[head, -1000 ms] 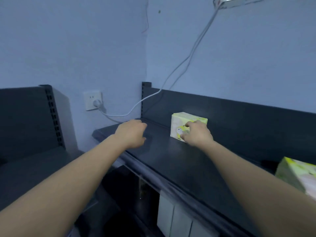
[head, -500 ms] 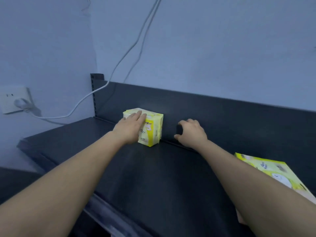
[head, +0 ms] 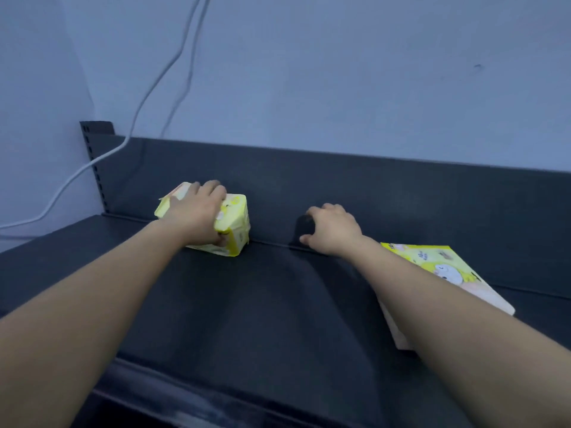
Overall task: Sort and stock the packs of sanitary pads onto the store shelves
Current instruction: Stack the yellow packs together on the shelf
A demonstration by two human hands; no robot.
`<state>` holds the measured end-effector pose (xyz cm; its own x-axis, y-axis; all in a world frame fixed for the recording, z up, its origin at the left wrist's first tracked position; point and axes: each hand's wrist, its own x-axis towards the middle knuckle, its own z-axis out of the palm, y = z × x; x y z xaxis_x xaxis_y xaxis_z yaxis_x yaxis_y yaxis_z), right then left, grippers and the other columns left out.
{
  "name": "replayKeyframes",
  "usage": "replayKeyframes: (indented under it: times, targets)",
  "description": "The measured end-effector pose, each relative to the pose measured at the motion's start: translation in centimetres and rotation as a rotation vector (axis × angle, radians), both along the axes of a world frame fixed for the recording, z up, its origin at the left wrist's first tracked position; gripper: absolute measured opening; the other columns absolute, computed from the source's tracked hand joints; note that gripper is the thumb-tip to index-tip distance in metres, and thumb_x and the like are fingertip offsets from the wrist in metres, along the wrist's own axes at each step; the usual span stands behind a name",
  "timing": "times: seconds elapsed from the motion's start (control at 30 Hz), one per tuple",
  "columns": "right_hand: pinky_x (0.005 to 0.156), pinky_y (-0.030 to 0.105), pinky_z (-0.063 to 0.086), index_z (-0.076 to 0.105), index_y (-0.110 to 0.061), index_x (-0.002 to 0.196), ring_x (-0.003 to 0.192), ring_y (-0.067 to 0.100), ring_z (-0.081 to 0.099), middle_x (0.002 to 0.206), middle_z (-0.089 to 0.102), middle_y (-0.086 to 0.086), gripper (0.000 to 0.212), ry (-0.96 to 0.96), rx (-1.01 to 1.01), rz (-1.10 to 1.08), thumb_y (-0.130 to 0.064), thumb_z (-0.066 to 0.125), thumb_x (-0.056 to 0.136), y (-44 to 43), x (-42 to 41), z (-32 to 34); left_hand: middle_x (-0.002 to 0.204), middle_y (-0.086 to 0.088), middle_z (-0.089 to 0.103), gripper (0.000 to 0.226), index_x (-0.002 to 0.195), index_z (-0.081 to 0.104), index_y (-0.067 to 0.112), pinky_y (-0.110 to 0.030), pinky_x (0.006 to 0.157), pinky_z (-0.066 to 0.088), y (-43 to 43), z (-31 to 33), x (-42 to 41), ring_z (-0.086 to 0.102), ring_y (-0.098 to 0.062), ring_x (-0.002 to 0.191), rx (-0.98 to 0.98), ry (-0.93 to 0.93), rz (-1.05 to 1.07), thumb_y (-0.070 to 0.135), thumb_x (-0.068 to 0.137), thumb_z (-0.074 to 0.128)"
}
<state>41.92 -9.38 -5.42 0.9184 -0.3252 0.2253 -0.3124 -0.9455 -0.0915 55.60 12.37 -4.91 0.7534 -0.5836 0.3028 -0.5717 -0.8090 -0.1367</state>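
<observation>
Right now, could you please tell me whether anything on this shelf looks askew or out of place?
Yes. The large pack on the right lies flat and skewed to the back panel, partly under the right forearm. The small pack, in the grip of the left hand, sits tilted, its wrapper crumpled. Nothing looks spilled.

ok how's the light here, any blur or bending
Head view: dim, bluish light; the right hand throws a dark shadow on the back panel; the shelf is smeared at its near edge; the wide lens slightly bows the panel's top line.
</observation>
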Motion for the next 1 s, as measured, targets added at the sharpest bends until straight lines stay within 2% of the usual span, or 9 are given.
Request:
replayKeyframes:
  times: [0.1,0.27,0.4,0.53,0.63,0.73,0.8,0.87,1.0]
  targets:
    - [0.096,0.039,0.037,0.049,-0.019,0.130,0.124,0.029,0.045,0.130,0.055,0.007,0.050,0.085,-0.070,-0.116,-0.044,0.059,0.089,-1.2,-3.1,0.4,0.124,0.005,0.048,0.080,0.119,0.036,0.023,-0.039,0.082,0.037,0.5,0.1,-0.4,0.037,-0.024,0.115,0.052,-0.079,0.002,0.059,0.060,0.076]
    - [0.108,0.057,0.028,0.052,-0.024,0.108,0.122,0.030,0.044,0.119,0.054,0.003,0.027,0.351,-0.031,-0.440,-0.037,0.058,0.085,-2.5,-7.2,1.1,0.115,0.006,0.048,0.077,0.121,0.043,0.027,-0.041,0.092,0.032,0.6,-0.5,-3.1,0.037,-0.022,0.110,0.132,-0.263,-0.022,0.072,0.061,0.061]
    - [0.099,0.048,0.045,0.056,-0.017,0.094,0.105,0.032,0.053,0.110,0.057,0.005,0.016,0.401,-0.018,-0.384,-0.022,0.059,0.080,-2.4,-9.0,1.3,0.117,0.005,0.045,0.080,0.126,0.043,0.032,-0.057,0.107,0.022,0.1,0.4,-7.2,0.035,-0.025,0.119,0.089,-0.098,-0.066,0.069,0.059,0.065]
    - [0.086,0.031,0.052,0.065,-0.022,0.115,0.100,0.024,0.062,0.113,0.066,-0.002,0.037,0.378,-0.081,-0.001,-0.020,0.069,0.078,-0.3,-9.5,1.1,0.110,0.007,0.043,0.081,0.123,0.044,0.034,-0.050,0.095,0.037,-1.0,2.1,-12.1,0.050,-0.021,0.105,0.087,0.089,-0.111,0.075,0.057,0.066]
    - [0.093,0.030,0.049,0.066,-0.024,0.117,0.106,0.015,0.061,0.110,0.066,-0.006,0.040,0.171,0.319,0.206,-0.032,0.076,0.080,0.5,-11.8,2.4,0.133,0.004,0.045,0.111,0.145,0.026,0.029,-0.050,0.098,0.033,-1.8,2.3,-14.5,0.045,-0.022,0.125,0.072,0.228,-0.083,0.089,0.056,0.056]
    - [0.102,0.036,0.043,0.062,-0.028,0.123,0.124,0.017,0.050,0.125,0.062,-0.007,0.044,-0.095,0.377,0.060,-0.046,0.067,0.082,-2.4,-13.4,3.1,0.145,0.003,0.034,0.128,0.151,0.010,0.033,-0.052,0.106,0.031,-1.0,1.9,-15.4,0.032,-0.025,0.136,0.102,0.352,-0.016,0.089,0.048,0.062]
    - [0.107,0.043,0.036,0.052,-0.028,0.133,0.134,0.025,0.038,0.138,0.052,-0.003,0.069,-0.002,0.339,-0.154,-0.066,0.059,0.076,-4.9,-14.7,2.5,0.134,0.000,0.038,0.120,0.147,0.018,0.038,-0.049,0.105,0.036,-0.1,1.8,-15.9,0.036,-0.027,0.128,0.107,0.403,-0.005,0.076,0.049,0.074]
    - [0.108,0.044,0.036,0.048,-0.021,0.136,0.133,0.030,0.039,0.142,0.048,0.004,0.100,0.052,0.502,-0.255,-0.084,0.053,0.058,-6.6,-15.3,1.3,0.119,-0.001,0.042,0.102,0.139,0.028,0.039,-0.045,0.100,0.042,0.7,1.8,-16.3,0.041,-0.027,0.115,0.096,0.381,-0.003,0.061,0.054,0.080]
    - [0.102,0.040,0.041,0.050,-0.018,0.130,0.128,0.030,0.043,0.137,0.050,0.009,0.080,-0.052,0.474,-0.278,-0.069,0.068,0.070,-7.7,-15.8,0.2,0.102,0.000,0.047,0.079,0.119,0.045,0.037,-0.039,0.090,0.047,2.1,1.9,-17.6,0.049,-0.023,0.100,0.012,0.355,-0.011,0.061,0.052,0.081]
